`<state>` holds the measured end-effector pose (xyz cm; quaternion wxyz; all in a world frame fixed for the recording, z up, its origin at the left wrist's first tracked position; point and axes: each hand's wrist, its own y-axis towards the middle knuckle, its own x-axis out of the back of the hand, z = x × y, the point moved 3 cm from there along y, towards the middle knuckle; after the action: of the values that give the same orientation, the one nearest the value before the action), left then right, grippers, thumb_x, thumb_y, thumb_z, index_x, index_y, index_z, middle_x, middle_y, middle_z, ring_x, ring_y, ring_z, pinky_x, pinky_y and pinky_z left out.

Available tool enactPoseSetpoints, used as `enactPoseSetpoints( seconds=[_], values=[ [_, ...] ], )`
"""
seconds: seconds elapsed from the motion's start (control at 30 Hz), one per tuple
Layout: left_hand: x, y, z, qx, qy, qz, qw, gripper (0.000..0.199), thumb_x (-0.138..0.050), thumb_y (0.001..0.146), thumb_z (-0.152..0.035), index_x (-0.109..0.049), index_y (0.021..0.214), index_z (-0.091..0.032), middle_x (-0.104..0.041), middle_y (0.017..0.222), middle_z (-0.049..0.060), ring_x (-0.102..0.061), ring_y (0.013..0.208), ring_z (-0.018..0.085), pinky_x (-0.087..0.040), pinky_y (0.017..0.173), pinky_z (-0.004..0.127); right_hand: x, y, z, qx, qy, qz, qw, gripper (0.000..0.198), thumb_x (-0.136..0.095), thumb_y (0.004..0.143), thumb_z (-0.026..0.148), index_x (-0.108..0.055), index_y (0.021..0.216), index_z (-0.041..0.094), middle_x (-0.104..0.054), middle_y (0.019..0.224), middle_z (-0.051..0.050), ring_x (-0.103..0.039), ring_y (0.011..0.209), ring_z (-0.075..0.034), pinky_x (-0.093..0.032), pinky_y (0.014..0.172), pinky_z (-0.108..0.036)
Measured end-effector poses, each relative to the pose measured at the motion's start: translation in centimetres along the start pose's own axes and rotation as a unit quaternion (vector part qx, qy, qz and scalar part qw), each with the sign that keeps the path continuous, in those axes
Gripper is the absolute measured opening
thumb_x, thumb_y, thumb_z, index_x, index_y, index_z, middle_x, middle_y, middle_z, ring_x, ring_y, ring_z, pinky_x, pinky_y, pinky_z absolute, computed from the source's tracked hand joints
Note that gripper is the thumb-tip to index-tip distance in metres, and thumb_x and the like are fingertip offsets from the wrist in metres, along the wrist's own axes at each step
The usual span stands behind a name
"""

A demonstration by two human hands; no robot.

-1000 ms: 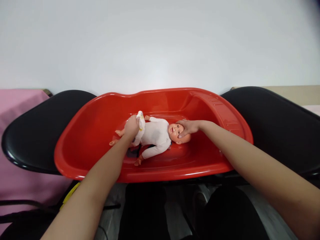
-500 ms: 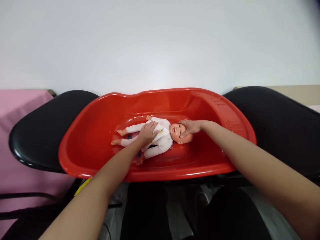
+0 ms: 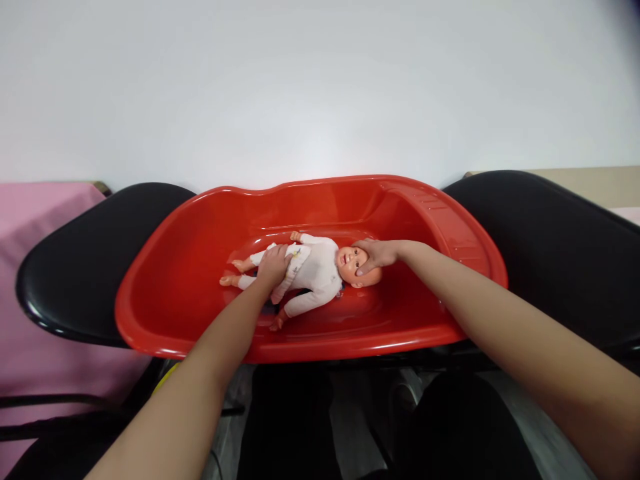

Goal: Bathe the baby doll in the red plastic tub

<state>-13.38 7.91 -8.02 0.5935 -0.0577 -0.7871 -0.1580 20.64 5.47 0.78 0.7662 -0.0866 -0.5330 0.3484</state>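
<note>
A baby doll (image 3: 315, 270) in a white suit lies on its back in a red plastic tub (image 3: 175, 280), head to the right. My right hand (image 3: 379, 254) cups the doll's head from behind, thumb by its cheek. My left hand (image 3: 273, 264) lies over the doll's hips, fingers curled on the white suit near a small yellow print. The doll's bare feet point left, and one arm reaches toward the tub's near side. Something dark lies under the doll, mostly hidden.
The tub rests across two black chair seats, one left (image 3: 85, 267) and one right (image 3: 550, 247). A pink cloth (image 3: 30, 220) covers a surface at far left. A white wall stands close behind. My dark-clothed legs are below the tub.
My left hand held up a white fold near the doll's legs, then slid onto its chest, and now has moved back left to its hips. My right hand has stayed on the head.
</note>
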Motion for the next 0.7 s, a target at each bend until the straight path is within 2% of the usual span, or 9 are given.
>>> enactPoseSetpoints(
  seconds=[0.17, 0.43, 0.57, 0.7],
  values=[
    [0.4, -0.1, 2.0, 0.039, 0.054, 0.0, 0.998, 0.046, -0.036, 0.11, -0.041, -0.066, 0.136, -0.018, -0.07, 0.135, 0.018, -0.061, 0.128, 0.033, -0.04, 0.117, 0.047, 0.0, -0.1, 0.0, -0.006, -0.005, 0.005, 1.0, 0.116, -0.084, 0.064, 0.082, -0.046, 0.158, 0.027, -0.047, 0.164, -0.015, -0.05, 0.148, -0.043, -0.045, 0.124, -0.053],
    [1.9, -1.7, 5.2, 0.1, 0.118, 0.05, 0.987, 0.047, -0.031, 0.112, -0.041, -0.062, 0.139, -0.018, -0.066, 0.139, 0.018, -0.056, 0.135, 0.034, -0.041, 0.115, 0.047, 0.1, -0.4, 0.3, -0.01, 0.01, 0.006, 1.0, 0.109, -0.086, 0.067, 0.075, -0.048, 0.156, 0.026, -0.05, 0.162, -0.014, -0.053, 0.145, -0.042, -0.049, 0.119, -0.052],
    [2.3, -2.2, 5.8, 0.158, 0.104, 0.05, 0.981, 0.048, -0.03, 0.112, -0.043, -0.058, 0.141, -0.018, -0.063, 0.144, 0.02, -0.056, 0.135, 0.036, -0.042, 0.114, 0.049, 0.1, -0.4, 0.2, -0.011, 0.016, 0.003, 1.0, 0.111, -0.086, 0.065, 0.077, -0.048, 0.157, 0.029, -0.049, 0.164, -0.013, -0.052, 0.146, -0.043, -0.048, 0.12, -0.054],
    [2.4, -2.0, 5.5, 0.156, 0.114, 0.055, 0.98, 0.049, -0.027, 0.113, -0.043, -0.057, 0.141, -0.017, -0.062, 0.144, 0.021, -0.056, 0.135, 0.036, -0.042, 0.113, 0.051, 0.1, -0.2, 0.0, -0.003, 0.021, 0.001, 1.0, 0.112, -0.088, 0.061, 0.078, -0.051, 0.156, 0.03, -0.05, 0.163, -0.013, -0.052, 0.146, -0.045, -0.048, 0.12, -0.056]
  ],
)
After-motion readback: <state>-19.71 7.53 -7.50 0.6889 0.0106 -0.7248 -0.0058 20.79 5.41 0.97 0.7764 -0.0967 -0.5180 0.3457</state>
